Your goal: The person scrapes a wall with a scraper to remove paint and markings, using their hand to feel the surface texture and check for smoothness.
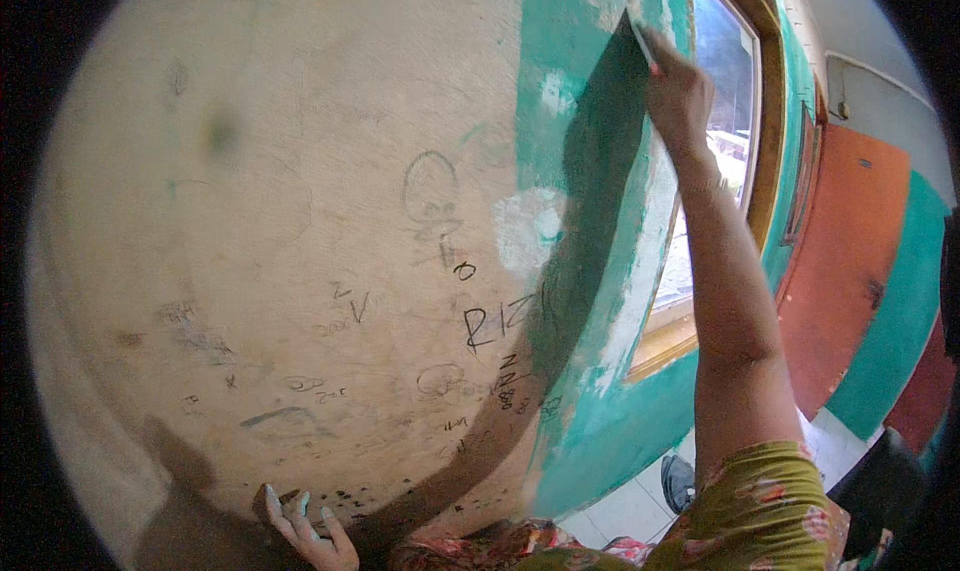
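Note:
My right hand (679, 90) is raised beside the window and closed around the handle of a scraper-like tool (642, 44), whose thin edge meets the green-painted part of the wall (547, 38). The tool's exact kind is hard to tell. Whitish patches (529, 229) mark the green paint and its border. At the bottom, my left hand (311, 530) is near the beige wall (337, 158), its fingers spread and apart, with pale residue on the fingertips. Nothing shows in it. Pencil and marker scribbles cover the beige wall.
A wood-framed window (769, 120) stands close to my right forearm, with its sill (664, 349) below. Farther right is an orange door-like panel (847, 263). White floor tiles (622, 515) and a dark shoe (677, 483) show below.

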### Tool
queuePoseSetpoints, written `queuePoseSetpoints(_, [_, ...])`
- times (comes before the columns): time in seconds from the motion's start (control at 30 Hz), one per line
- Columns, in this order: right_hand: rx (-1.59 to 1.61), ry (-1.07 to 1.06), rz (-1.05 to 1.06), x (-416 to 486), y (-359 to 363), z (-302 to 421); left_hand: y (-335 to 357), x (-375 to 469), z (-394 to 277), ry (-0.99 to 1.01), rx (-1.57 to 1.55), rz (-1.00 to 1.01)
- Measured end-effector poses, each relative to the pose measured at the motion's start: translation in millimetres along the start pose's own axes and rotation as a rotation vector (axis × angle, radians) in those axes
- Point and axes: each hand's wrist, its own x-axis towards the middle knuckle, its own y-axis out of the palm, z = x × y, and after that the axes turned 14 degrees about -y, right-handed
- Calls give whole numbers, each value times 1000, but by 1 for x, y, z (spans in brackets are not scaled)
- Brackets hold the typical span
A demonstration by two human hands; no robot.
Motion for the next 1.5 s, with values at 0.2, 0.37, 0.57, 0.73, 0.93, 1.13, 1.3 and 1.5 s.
queuePoseSetpoints(0.2, [54,12,18,-10,-4,6,-11,3,3,-10,54,-40])
queuePoseSetpoints(0.37, [102,-26,-49,-34,-3,24,-15,7,17,-66,-41,-72])
queuePoseSetpoints(0.57, [-313,41,56,75,26,-113,-6,4,3,3,-6,33])
queuePoseSetpoints(0.73, [-195,-27,80,40,22,-49,-16,2,0,-8,59,0])
queuePoseSetpoints(0.93, [74,-31,-79,-26,-1,8,-12,4,15,-24,25,-42])
queuePoseSetpoints(1.13, [-156,71,-4,68,18,-124,-9,3,-6,16,108,50])
queuePoseSetpoints(1.3, [-213,-60,28,14,11,-64,-12,1,-2,-10,61,0])
queuePoseSetpoints(1.5, [-10,-31,-59,-39,3,-17,-13,3,13,-34,51,-26])
